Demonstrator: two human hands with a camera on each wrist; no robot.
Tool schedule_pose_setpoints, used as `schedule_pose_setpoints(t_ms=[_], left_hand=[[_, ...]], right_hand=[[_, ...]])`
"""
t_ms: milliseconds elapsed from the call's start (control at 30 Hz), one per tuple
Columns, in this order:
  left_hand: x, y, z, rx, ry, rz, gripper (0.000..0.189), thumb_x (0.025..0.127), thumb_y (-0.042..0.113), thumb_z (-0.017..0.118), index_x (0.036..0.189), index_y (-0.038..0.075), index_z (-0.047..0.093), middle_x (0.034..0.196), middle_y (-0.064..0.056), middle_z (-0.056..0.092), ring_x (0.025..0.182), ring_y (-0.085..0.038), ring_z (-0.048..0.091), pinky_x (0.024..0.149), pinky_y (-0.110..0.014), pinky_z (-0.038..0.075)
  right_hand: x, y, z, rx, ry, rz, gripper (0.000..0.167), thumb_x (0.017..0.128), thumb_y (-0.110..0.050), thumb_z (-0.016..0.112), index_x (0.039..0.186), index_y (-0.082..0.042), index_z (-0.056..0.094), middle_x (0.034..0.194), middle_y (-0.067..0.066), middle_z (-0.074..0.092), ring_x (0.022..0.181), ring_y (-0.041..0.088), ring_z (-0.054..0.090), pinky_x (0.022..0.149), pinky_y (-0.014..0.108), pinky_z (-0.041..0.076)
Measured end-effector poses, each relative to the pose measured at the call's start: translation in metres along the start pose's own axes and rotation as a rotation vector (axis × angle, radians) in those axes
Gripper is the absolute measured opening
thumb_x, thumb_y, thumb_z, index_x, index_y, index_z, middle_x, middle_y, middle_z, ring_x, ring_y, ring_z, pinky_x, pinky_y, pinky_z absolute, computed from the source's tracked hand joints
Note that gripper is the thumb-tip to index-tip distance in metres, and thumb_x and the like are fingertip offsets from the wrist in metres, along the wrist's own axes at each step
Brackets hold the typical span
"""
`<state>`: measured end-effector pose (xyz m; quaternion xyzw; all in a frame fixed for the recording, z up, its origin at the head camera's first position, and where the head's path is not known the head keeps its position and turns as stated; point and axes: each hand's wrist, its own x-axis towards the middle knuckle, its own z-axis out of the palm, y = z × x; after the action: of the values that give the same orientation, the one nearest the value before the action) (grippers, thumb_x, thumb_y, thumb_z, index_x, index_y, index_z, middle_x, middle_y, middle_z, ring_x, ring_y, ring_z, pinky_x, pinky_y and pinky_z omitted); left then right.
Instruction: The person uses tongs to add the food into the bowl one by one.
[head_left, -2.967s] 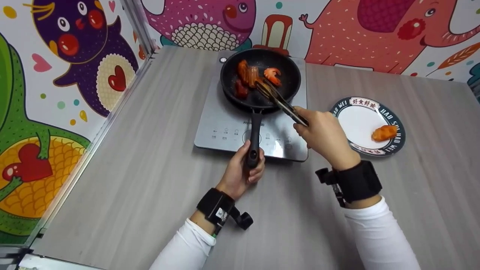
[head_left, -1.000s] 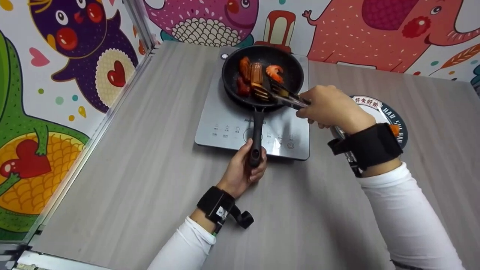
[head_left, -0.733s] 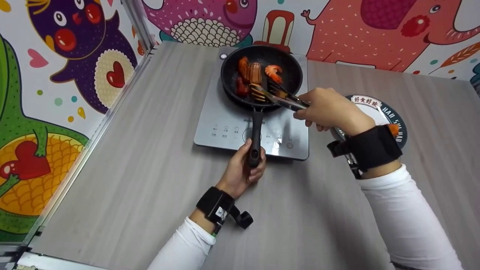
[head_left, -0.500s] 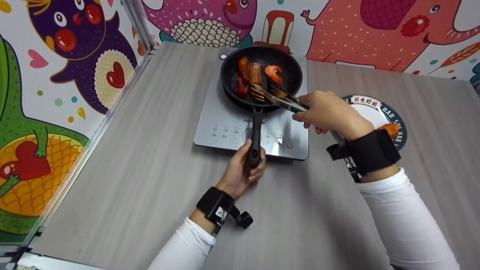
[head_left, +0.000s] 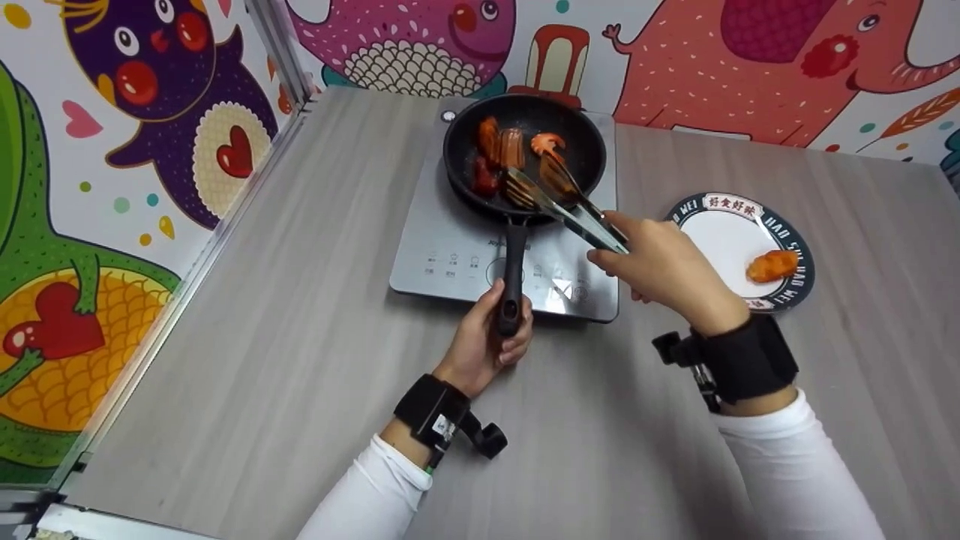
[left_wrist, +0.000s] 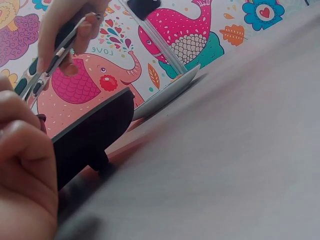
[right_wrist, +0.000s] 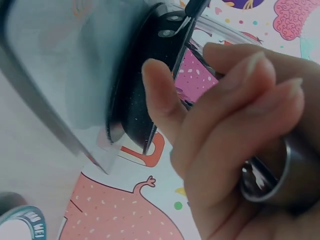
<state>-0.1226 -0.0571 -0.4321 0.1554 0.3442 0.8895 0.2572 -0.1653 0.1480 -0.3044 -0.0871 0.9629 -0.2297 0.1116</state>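
Note:
My left hand [head_left: 484,341] grips the handle [head_left: 513,259] of a black frying pan [head_left: 583,124] on the induction cooker [head_left: 421,236]. The right hand [head_left: 664,262] holds metal tongs [head_left: 592,229], their two arms spread apart inside the pan. One tip lies beside the ridged brown piece [head_left: 511,148]; the other overlaps a curled orange prawn [head_left: 547,140]. A reddish-brown piece [head_left: 488,135] and a dark red piece [head_left: 484,177] lie at the pan's left. From the right wrist, the pan's outer side [right_wrist: 140,85] shows behind curled fingers.
Right of the cooker stands a round plate [head_left: 712,240] with a dark lettered rim, carrying an orange, coated-looking piece of food [head_left: 772,266]. Painted wall panels [head_left: 675,67] bound the grey table [head_left: 300,300] at the back and left.
The right hand went up and right over the plate's edge, then came back down, uncovering the plate. The tongs have spread and turned, one tip now over the prawn. The left hand stays put.

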Motion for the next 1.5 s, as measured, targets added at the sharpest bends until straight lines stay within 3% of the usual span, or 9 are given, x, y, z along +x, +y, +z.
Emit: schedule_pose_setpoints(t_ms=[167,400,733,867,1133,1367,1500], left_hand=[[0.000,-0.004,0.001,-0.012,-0.001,0.008,0.042,0.095,0.044,0.028,0.083,0.008,0.047,0.054,0.005,0.038,0.043,-0.007,0.029,0.038,-0.019,0.023],[0.001,-0.009,0.001,-0.006,-0.002,0.012,0.042,0.095,0.043,0.027,0.082,0.008,0.048,0.053,0.006,0.038,0.042,-0.007,0.030,0.038,-0.020,0.023],[0.000,-0.013,0.002,-0.012,-0.006,0.003,0.043,0.095,0.044,0.028,0.083,0.008,0.048,0.054,0.004,0.036,0.043,-0.008,0.029,0.038,-0.019,0.024],[-0.002,-0.013,0.002,-0.015,0.003,0.000,0.043,0.095,0.044,0.027,0.083,0.008,0.048,0.053,0.005,0.036,0.043,-0.008,0.029,0.038,-0.019,0.024],[-0.002,-0.011,0.001,-0.006,0.009,0.002,0.042,0.095,0.043,0.027,0.083,0.008,0.048,0.054,0.005,0.037,0.043,-0.008,0.030,0.038,-0.019,0.024],[-0.003,-0.004,0.000,0.001,0.024,0.007,0.042,0.095,0.043,0.028,0.083,0.008,0.047,0.054,0.005,0.038,0.043,-0.008,0.031,0.038,-0.020,0.024],[0.000,0.001,0.000,0.016,0.023,0.014,0.042,0.095,0.043,0.028,0.082,0.007,0.047,0.054,0.004,0.038,0.043,-0.008,0.030,0.038,-0.019,0.025]], right_hand=[[-0.012,0.013,0.009,0.031,0.040,0.005,0.064,0.083,-0.045,0.057,0.136,-0.016,0.036,0.074,0.008,0.059,0.043,0.016,0.054,0.046,0.031,0.046],[-0.032,0.032,0.029,0.038,0.183,-0.015,0.061,0.082,-0.040,0.060,0.134,-0.014,0.040,0.054,0.002,0.054,0.039,0.013,0.051,0.043,0.030,0.043],[-0.050,0.052,0.046,0.093,0.331,-0.054,0.050,0.081,-0.032,0.065,0.126,-0.015,0.049,0.062,0.003,0.058,0.035,0.009,0.049,0.037,0.028,0.042],[-0.053,0.058,0.039,0.121,0.389,-0.039,0.047,0.081,-0.035,0.064,0.123,-0.016,0.053,0.062,0.002,0.058,0.035,0.011,0.049,0.036,0.028,0.042],[-0.063,0.075,0.011,0.161,0.411,0.054,0.048,0.080,-0.043,0.062,0.120,-0.018,0.054,0.068,0.006,0.057,0.042,0.017,0.053,0.038,0.028,0.042],[-0.072,0.093,-0.016,0.203,0.403,0.123,0.056,0.079,-0.044,0.063,0.124,-0.012,0.051,0.094,0.011,0.059,0.051,0.016,0.058,0.041,0.026,0.046],[-0.079,0.108,-0.030,0.236,0.392,0.168,0.056,0.079,-0.044,0.063,0.124,-0.014,0.050,0.083,0.010,0.059,0.053,0.016,0.055,0.043,0.025,0.045]])
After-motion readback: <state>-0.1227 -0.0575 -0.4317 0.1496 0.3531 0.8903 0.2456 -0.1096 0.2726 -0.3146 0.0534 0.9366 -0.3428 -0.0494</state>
